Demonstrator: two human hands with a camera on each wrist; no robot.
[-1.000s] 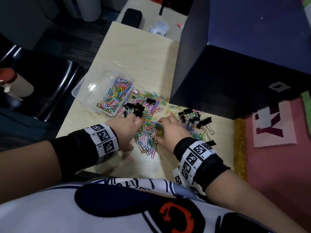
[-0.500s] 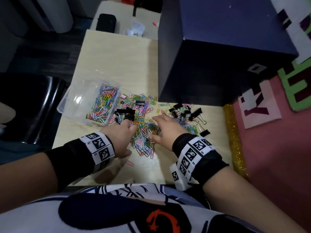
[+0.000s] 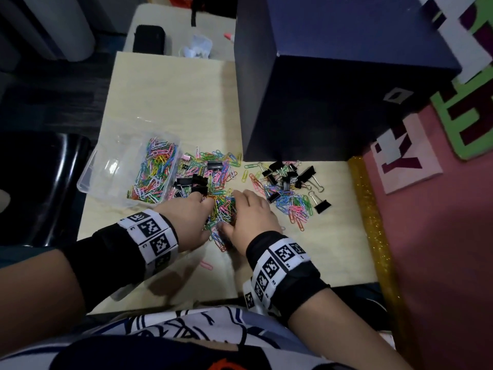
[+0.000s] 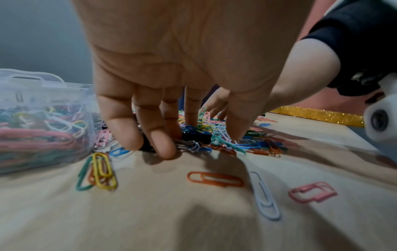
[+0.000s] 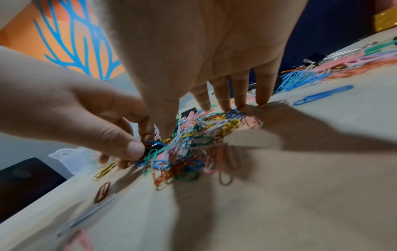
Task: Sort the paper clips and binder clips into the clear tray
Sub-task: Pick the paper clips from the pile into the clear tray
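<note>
Cupping paper clips (image 3: 222, 209) between both | left hand (image 3: 186, 220) fingers curled | right hand (image 3: 250, 214) fingers straight

Light wood table (image 3: 173, 92). On it: clear tray (image 3: 106, 166) at left edge, part-filled with coloured paper clips; loose paper clips (image 3: 293, 206) spread mid-table, mixed with black binder clips (image 3: 290, 177); big dark blue box (image 3: 320, 102) at right rear; stray pink clip (image 3: 206, 265) near front edge.
</note>
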